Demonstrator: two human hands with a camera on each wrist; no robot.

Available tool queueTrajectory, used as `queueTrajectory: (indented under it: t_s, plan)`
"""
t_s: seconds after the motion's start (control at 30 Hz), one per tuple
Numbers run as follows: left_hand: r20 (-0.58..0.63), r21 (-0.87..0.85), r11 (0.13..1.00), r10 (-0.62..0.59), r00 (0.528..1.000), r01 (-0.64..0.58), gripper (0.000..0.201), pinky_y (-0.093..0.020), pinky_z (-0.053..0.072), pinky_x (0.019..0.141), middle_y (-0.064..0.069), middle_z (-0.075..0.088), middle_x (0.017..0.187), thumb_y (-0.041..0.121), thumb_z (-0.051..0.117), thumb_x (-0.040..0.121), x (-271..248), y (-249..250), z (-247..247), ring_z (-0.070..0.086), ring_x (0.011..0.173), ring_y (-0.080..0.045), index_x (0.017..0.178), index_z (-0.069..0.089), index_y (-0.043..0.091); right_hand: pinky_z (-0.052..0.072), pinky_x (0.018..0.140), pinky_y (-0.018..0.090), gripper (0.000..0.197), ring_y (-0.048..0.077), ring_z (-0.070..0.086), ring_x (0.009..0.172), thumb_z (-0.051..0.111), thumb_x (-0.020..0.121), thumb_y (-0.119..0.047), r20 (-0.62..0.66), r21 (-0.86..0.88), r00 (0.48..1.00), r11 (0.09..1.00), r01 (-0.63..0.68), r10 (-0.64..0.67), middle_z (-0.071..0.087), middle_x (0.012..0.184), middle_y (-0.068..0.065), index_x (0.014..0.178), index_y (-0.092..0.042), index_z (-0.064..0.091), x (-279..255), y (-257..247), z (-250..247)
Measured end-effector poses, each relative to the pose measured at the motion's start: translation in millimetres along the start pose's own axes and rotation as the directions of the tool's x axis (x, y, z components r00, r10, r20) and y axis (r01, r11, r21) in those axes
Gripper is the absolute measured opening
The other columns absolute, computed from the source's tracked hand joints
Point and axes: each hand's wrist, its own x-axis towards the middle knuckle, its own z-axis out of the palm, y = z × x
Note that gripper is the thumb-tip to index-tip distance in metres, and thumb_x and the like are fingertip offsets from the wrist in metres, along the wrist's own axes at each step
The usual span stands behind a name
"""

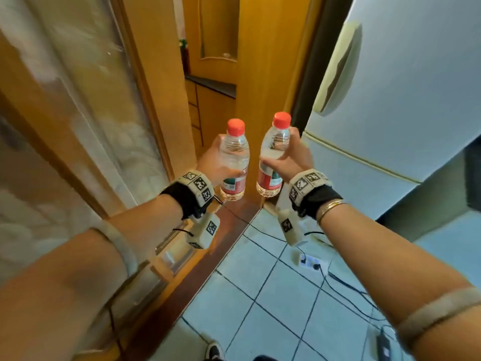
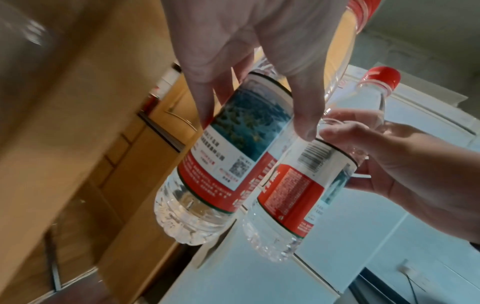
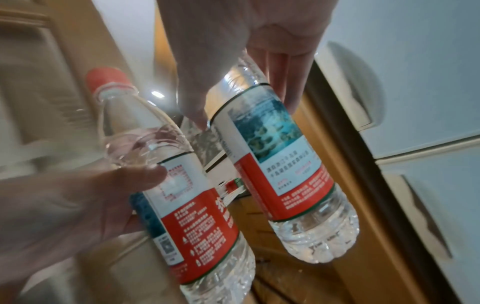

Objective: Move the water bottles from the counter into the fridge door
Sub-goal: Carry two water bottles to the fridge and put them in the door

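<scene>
Plainly full, both bottles: clear water nearly to the neck, so moderately heavy for thin plastic, walls likely to dent under a hard squeeze, smooth label perhaps a little slippery. Best taken around the body at or just above the label, as now.

Far left, a wooden door frame [image 1: 145, 82] with a frosted pane. Next, left hand [image 1: 216, 160] wrapped around the left bottle [image 1: 234, 162], fingers curled about the clear shoulder and upper label, thumb across the front; red cap up, base hanging free. Just beside it, not clearly touching, the right bottle [image 1: 273, 157] held the same way by right hand [image 1: 294, 160], fingers closed around the upper body, cap slightly higher. Both carried upright in mid-air over the doorway threshold, well off any counter.

Far right, the white fridge [image 1: 390, 105], upper and lower doors shut. Judging from that, one hand must be freed, or a bottle tucked away, before a door can be pulled.
</scene>
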Motion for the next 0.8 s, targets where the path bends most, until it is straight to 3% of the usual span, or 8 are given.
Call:
queueTrajectory:
  t_s: [0.07,0.17,0.33,0.5,0.8]
  plan:
    - [0.018,0.022,0.999,0.028,0.999,-0.028,0.076,-0.043,0.04,0.104,0.006,0.057,0.113,0.014,0.084,0.06,29,9,11,0.055,0.109,-0.017,0.123,0.041,0.021,0.047,0.091,0.038,0.068,0.027,0.06,0.107,0.075,0.072,-0.035,-0.054,0.017,0.997,0.998,-0.062,0.063,0.062,0.117,0.006,0.126,-0.021,0.036,17,12,-11]
    - [0.04,-0.023,0.999,0.045,0.998,-0.044,0.074,-0.052,0.042,0.103,0.001,0.06,0.117,0.017,0.085,0.057,70,21,29,0.057,0.114,-0.023,0.117,0.043,0.027,0.048,0.09,0.037,0.06,0.025,0.062,0.102,0.075,0.07,-0.038,-0.129,0.05,0.982,0.99,-0.135,0.141,0.065,0.111,0.003,0.118,-0.023,0.043,43,31,-29]
    - [0.087,-0.055,0.995,0.082,0.993,-0.078,0.072,-0.053,0.043,0.101,0.002,0.06,0.116,0.015,0.084,0.059,143,38,63,0.057,0.113,-0.021,0.116,0.042,0.03,0.046,0.084,0.031,0.055,0.026,0.063,0.102,0.074,0.073,-0.038,-0.175,0.022,0.964,0.98,-0.197,0.198,0.065,0.11,0.004,0.116,-0.019,0.045,101,60,-53]
    - [0.095,-0.058,0.991,0.126,0.987,-0.121,0.075,-0.051,0.045,0.101,0.003,0.059,0.115,0.014,0.084,0.061,221,57,94,0.057,0.113,-0.02,0.121,0.041,0.026,0.046,0.093,0.035,0.056,0.026,0.06,0.108,0.073,0.077,-0.036,-0.177,0.067,0.96,0.976,-0.206,0.215,0.062,0.118,0.006,0.119,-0.017,0.042,174,88,-76]
    - [0.075,-0.042,0.986,0.163,0.984,-0.16,0.076,-0.047,0.048,0.098,0.003,0.059,0.115,0.015,0.084,0.062,343,84,122,0.057,0.112,-0.02,0.123,0.04,0.024,0.048,0.097,0.044,0.051,0.027,0.063,0.104,0.075,0.073,-0.027,-0.19,0.204,0.944,0.951,-0.231,0.27,0.065,0.112,0.006,0.116,-0.018,0.049,298,122,-91]
